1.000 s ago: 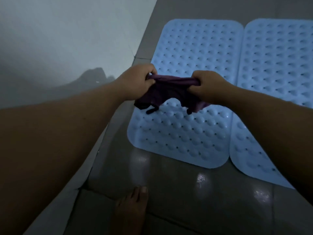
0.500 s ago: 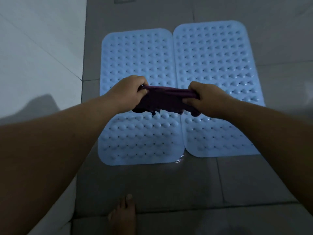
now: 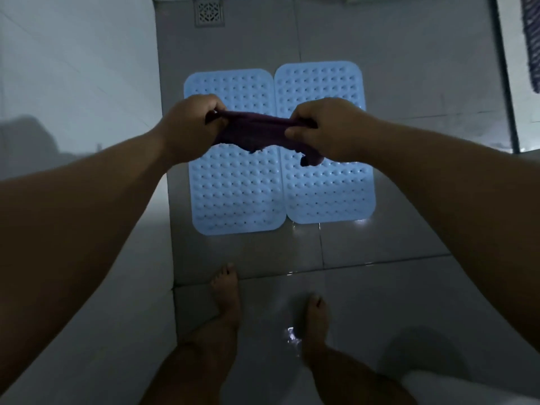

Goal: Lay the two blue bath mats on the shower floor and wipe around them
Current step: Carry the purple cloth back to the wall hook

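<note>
My bare feet [image 3: 225, 299] stand at the bottom of the frame on wet floor tiles [image 3: 380, 287]. Mid-frame, my left hand [image 3: 187, 127] and right hand [image 3: 327, 127] each grip an end of the purple cloth [image 3: 257, 133]. Beyond, two blue bath mats [image 3: 236, 197] lie side by side, touching, with the floor drain [image 3: 209, 13] at top.

Two pale blue studded bath mats, the left mat [image 3: 233, 194] and the right mat [image 3: 330, 188], lie flat side by side, long edges touching, on the grey tiled shower floor [image 3: 394, 252].

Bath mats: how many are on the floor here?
2. The left mat and the right mat lie flat side by side on the tiles, long edges touching, partly hidden behind the hands and cloth.
</note>
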